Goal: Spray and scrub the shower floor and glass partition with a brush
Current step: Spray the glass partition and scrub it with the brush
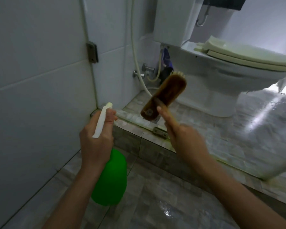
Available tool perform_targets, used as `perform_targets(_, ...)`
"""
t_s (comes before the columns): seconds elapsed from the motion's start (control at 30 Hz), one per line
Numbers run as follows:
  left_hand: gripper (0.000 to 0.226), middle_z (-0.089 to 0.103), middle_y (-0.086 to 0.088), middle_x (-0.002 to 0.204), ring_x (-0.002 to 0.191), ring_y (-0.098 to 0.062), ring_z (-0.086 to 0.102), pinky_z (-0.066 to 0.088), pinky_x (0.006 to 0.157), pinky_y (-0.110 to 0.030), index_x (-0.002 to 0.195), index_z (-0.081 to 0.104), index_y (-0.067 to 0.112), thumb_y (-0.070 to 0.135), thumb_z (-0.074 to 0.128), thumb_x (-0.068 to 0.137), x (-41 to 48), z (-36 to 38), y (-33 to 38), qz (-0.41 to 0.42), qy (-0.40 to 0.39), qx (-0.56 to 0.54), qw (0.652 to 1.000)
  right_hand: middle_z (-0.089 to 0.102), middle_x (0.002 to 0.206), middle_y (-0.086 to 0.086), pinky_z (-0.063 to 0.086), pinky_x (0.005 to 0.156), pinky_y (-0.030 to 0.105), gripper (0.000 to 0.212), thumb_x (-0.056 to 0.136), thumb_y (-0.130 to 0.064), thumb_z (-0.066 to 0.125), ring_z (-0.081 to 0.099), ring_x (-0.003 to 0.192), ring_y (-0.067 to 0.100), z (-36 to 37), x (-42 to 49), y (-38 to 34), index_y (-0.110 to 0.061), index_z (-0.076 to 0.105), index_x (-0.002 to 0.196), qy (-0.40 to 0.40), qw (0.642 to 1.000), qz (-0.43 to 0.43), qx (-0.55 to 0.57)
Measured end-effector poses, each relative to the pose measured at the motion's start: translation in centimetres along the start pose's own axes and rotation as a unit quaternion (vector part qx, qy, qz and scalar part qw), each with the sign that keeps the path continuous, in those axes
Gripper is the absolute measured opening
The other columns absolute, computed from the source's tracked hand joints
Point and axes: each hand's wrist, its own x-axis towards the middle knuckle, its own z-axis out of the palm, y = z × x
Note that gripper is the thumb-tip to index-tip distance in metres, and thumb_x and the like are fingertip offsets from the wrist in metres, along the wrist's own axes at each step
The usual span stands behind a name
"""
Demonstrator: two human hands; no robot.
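Brush: its handle lies under the right index finger, which is stretched straight along it while the other fingers curl round the grip. The right hand holds the wooden head raised at frame centre, its back to the camera. At centre left the left fingers wrap the white trigger head of a green spray bottle. The left hand grips its neck, with the nozzle towards the tiled curb. Right of centre, the glass partition stands on that curb, and the wet shower floor fills the lower frame. Spraying looks like the step in hand. It is best to wet the greenish line along the foot of the glass evenly, keep the brush out of the mist, then scrub firmly.
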Motion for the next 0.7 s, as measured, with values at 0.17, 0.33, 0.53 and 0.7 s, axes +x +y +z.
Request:
perform_targets(0.17,0.039,0.072,0.007,0.075,0.076,0.001,0.066,0.048,0.070,-0.012,0.078,0.070,0.027,0.049,0.045,0.097,1.2,0.1,-0.8,0.002,-0.013,0.023,1.000,0.054,0.065,0.001,0.048,0.051,0.033,0.058,0.099,-0.034,0.030,0.050,0.051,0.014,-1.7,1.1,-0.3,-0.048,0.002,0.148,0.016,1.000,-0.013,0.014)
perform_targets(0.33,0.051,0.064,-0.004,0.054,0.052,-0.010,0.062,0.047,0.056,-0.015,0.059,0.064,0.017,0.053,0.048,0.092,2.0,0.7,-0.8,-0.039,0.020,-0.040,0.998,0.056,0.064,-0.007,0.042,0.047,0.015,0.047,0.096,-0.028,0.051,0.054,0.054,0.007,-0.6,-1.5,0.1,-0.034,0.035,0.140,0.055,0.968,0.107,0.219)
perform_targets(0.53,0.044,0.074,0.009,0.080,0.075,0.001,0.067,0.049,0.070,-0.010,0.081,0.073,0.021,0.049,0.042,0.097,1.7,0.2,-0.3,-0.018,-0.025,-0.020,0.999,0.052,0.057,0.001,0.042,0.040,0.024,0.033,0.094,-0.039,0.054,0.045,0.039,0.008,-2.3,3.0,-2.6,-0.009,0.058,0.083,-0.083,0.901,0.222,0.364)
perform_targets(0.7,0.025,0.066,0.017,0.083,0.070,0.009,0.063,0.047,0.062,-0.006,0.094,0.061,0.045,0.054,0.039,0.095,1.8,-1.2,-0.1,-0.005,-0.004,0.016,1.000,0.055,0.061,0.003,0.039,0.037,0.022,0.032,0.094,-0.040,0.054,0.044,0.037,0.007,-3.4,5.1,-3.7,-0.009,0.058,0.101,-0.113,0.870,0.220,0.427)
